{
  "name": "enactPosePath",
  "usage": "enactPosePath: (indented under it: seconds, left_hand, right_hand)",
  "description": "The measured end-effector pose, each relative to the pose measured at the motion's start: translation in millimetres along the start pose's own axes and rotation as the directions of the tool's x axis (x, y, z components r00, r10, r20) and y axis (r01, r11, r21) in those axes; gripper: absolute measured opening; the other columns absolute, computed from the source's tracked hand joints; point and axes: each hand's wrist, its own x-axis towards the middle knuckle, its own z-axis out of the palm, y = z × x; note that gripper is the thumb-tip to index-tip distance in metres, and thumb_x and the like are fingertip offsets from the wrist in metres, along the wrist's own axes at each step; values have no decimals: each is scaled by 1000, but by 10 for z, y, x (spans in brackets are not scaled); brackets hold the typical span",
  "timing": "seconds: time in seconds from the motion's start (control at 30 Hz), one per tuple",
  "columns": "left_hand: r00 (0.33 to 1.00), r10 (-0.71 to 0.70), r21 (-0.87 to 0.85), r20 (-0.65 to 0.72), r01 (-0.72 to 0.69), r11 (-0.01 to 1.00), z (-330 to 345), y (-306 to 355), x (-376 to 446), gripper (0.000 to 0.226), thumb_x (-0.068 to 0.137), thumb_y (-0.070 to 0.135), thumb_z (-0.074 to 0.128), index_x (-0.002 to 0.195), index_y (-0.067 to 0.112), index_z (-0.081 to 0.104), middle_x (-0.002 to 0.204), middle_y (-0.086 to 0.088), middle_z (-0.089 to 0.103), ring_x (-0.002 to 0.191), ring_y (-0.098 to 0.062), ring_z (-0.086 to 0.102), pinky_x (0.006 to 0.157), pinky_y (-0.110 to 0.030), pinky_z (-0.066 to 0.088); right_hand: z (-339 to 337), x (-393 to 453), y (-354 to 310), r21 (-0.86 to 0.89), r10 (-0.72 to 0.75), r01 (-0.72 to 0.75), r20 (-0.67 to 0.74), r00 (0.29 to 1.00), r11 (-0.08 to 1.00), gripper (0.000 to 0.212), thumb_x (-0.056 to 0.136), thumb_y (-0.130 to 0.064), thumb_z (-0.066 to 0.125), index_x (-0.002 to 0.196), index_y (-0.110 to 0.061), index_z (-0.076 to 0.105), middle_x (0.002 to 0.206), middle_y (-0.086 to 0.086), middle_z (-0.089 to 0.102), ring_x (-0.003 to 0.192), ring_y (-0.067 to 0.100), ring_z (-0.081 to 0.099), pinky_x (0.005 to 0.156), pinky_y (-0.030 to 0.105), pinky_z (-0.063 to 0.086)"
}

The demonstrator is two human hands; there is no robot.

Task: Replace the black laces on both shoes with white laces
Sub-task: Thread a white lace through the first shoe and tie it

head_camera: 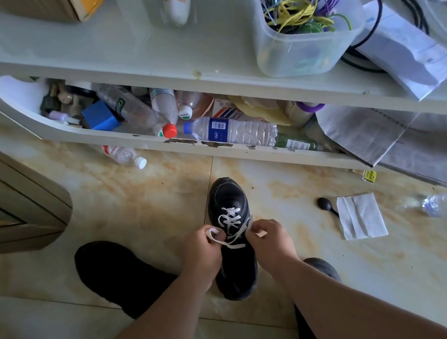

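A lived-in home room: marbled floor tiles [137, 188], low white table [139, 50], shelf of empty bottles [232, 131], newspapers [372, 134].

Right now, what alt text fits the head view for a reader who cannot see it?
Two bare hands, left hand and right hand, each pinch an end of the white lace on a black shoe standing on the tiled floor. Beyond it, a low white shelf holds plastic bottles.

black shoe [237, 266] upright on floor, white lace [232, 220] criss-crossed.
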Motion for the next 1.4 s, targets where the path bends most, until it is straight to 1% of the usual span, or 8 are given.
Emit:
enactPosePath:
  seconds: [0.2,0.33,0.4,0.57,0.7,0.87,1.13,1.4]
  left_hand:
    - [967,184,228,-175,-142,963,36,182,-40,11,109,17,47,110,17,58,97,7,69,87,-19,63,72,-30,40]
    - [980,23,-8,-197,-26,1000,-39,290,-27,19,113,19,40,105,11,56,79,11,64,75,-10,61,62,-16,43]
    - [989,-53,-151,-141,32,988,-52,285,1,23,113,25,41,99,13,54,80,6,70,76,-7,64,57,-9,44]
    - [998,-60,-35,-13,60,998,-34,21,104,14,101,42,63,99,29,67,96,7,73,96,-19,69,87,-39,55]
    - [998,-62,34,18,61,998,-10,-11,61,16,99,42,67,98,28,73,87,5,73,86,-18,67,71,-31,48]
    - [1000,-5,95,-17,6,995,7,39,71,13,100,35,67,101,24,74,82,9,71,82,-18,66,67,-30,44]
    - [981,191,334,-41,-167,928,4,72,49,23,97,10,43,81,26,39,65,3,52,62,-27,53,56,-39,38]
    - [995,-88,-60,-39,86,995,21,-15,232,14,88,28,45,75,29,38,72,6,53,70,-18,49,67,-45,49]
  right_hand:
    - [-20,90,-156,356,100,-65,-82,992,932,12,104,-38,46,94,-35,53,86,-3,73,74,30,69,70,52,63]
    - [-129,89,-211,629,227,-193,26,974,753,13,108,-25,38,106,-32,49,90,10,62,76,33,71,71,62,62]
    - [-102,67,-177,620,232,-205,37,972,758,17,107,-23,42,104,-36,53,88,8,63,85,34,72,75,62,62]
    - [20,-35,-82,509,213,-209,52,976,835,21,100,-46,61,105,-27,67,95,-3,77,85,13,74,85,40,63]
    - [9,-103,16,438,189,-221,116,975,871,30,102,-42,60,90,-21,77,68,-11,69,58,4,58,64,30,51]
    - [32,-48,3,408,200,-230,116,973,883,11,95,-21,71,89,-24,81,83,-8,79,85,13,75,80,31,62]
    - [33,67,-150,373,149,-190,134,980,908,22,98,-22,53,88,-36,66,88,3,76,68,22,63,68,42,57]
    - [87,30,-186,485,192,-261,187,963,835,22,102,-26,54,86,-40,60,89,1,75,68,22,61,68,40,52]
